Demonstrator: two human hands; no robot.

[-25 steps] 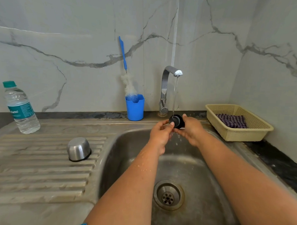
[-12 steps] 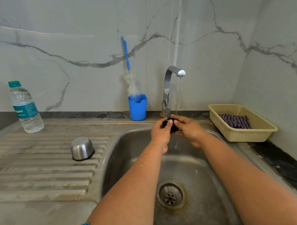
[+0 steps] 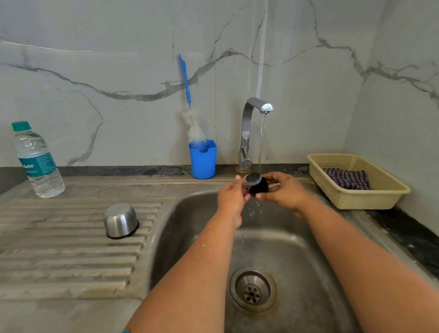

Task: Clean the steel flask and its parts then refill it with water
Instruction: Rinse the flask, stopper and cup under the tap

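Stopper: black flask stopper [image 3: 257, 185] sits directly beneath the tap [image 3: 265, 107] stream, over the sink's [image 3: 176, 214] back edge.
Hands: left hand [image 3: 231, 195] and right hand [image 3: 286, 190] pinch it from opposite sides, equally close.

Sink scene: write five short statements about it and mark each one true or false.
1. Water runs from the tap onto the black stopper. True.
2. Only the left hand holds the stopper. False: the right hand grips it too.
3. The steel cup stands mouth up. False: it lies mouth down on the drainboard.
4. The bottle brush stands in the blue holder. True.
5. The basket is empty. False: it holds a striped cloth.
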